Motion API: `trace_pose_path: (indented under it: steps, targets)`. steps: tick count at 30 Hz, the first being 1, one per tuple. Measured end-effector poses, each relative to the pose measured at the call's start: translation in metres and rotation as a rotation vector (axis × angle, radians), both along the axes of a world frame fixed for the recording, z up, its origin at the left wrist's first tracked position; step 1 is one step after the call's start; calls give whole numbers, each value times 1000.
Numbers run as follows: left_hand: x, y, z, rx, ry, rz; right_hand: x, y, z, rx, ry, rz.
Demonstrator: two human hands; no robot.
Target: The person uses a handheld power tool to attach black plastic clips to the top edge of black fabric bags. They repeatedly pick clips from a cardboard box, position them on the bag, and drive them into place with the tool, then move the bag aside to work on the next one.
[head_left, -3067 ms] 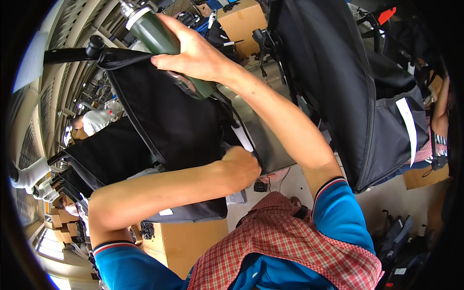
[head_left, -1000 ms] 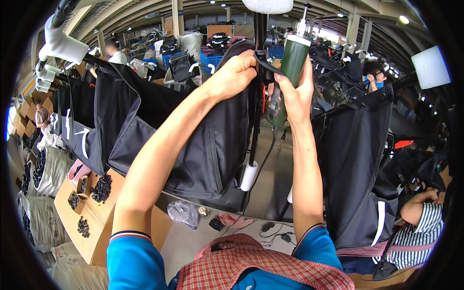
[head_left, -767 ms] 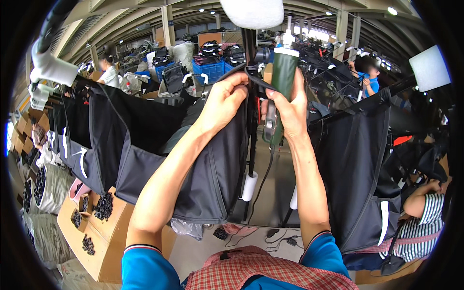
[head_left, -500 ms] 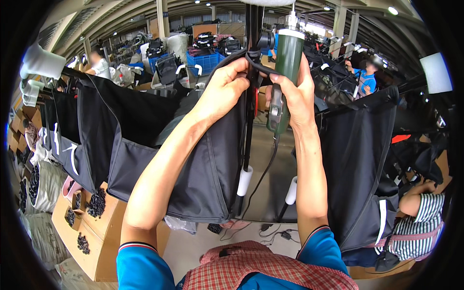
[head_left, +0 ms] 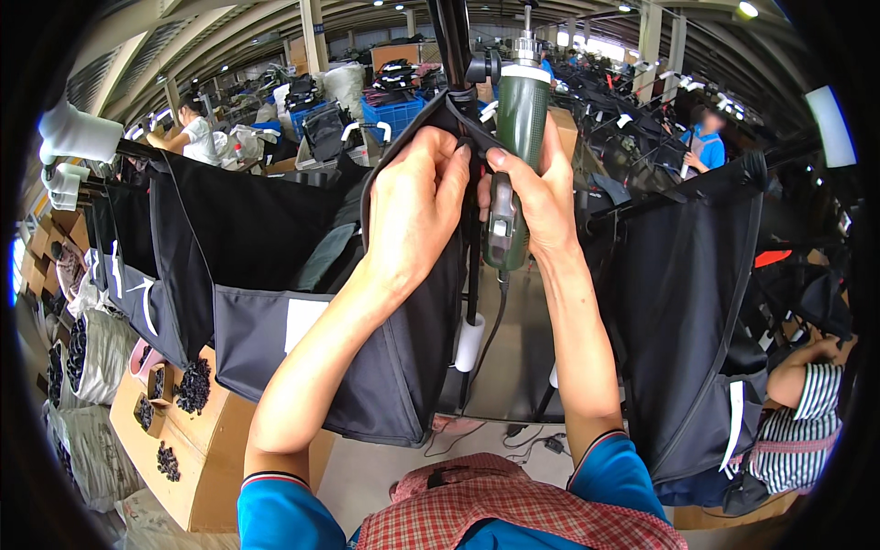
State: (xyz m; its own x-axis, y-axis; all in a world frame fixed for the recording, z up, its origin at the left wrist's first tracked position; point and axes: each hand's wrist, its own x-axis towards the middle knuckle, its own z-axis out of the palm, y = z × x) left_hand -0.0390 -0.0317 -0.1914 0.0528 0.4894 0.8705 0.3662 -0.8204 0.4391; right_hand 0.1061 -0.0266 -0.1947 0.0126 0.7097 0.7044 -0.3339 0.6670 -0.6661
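My right hand [head_left: 543, 203] is wrapped round a dark green electric screwdriver [head_left: 525, 115]. It stands upright with its bit pointing up and its cord [head_left: 490, 330] hanging below. The thumb of that hand also reaches the edge of the black fabric [head_left: 367, 371]. My left hand [head_left: 417, 206] pinches the fabric's top edge, close against a black upright tube [head_left: 449, 41]. Its fingertips are closed on the cloth, and whether a small part sits between them is hidden. A black round knob [head_left: 486, 67] sticks out from the tube, just left of the screwdriver's head.
More black fabric on frames hangs to the left [head_left: 183, 247] and right [head_left: 683, 321]. Small black parts [head_left: 193, 387] lie on a cardboard box [head_left: 220, 440] at lower left. At right a co-worker's striped sleeve [head_left: 819, 394] shows. White foam sleeves [head_left: 469, 343] cover some tube ends.
My right hand and the screwdriver have shifted left, closer to my left hand. My left hand has turned, showing more of its back. The upright tube's top now leans left in view.
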Motion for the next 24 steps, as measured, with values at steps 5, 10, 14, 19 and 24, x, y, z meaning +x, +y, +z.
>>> trace_pose_path:
  steps: [5, 10, 14, 19, 24]
  targets:
    - [0, -1, -6, 3, -54, -40, 9, -17, -1, -73, -53, 128]
    - [-1, 3, -6, -81, -21, -1, 9, -4, -1, 22, -42, -80]
    - [-3, -4, -5, -110, -10, -49, 0, 16, -5, 202, -145, -406]
    - [-20, -97, 8, 118, 535, -214, 6, 20, -10, 365, -253, -781]
    - [-11, -49, 35, 153, 77, 13, 0, 8, -8, 292, -251, -850]
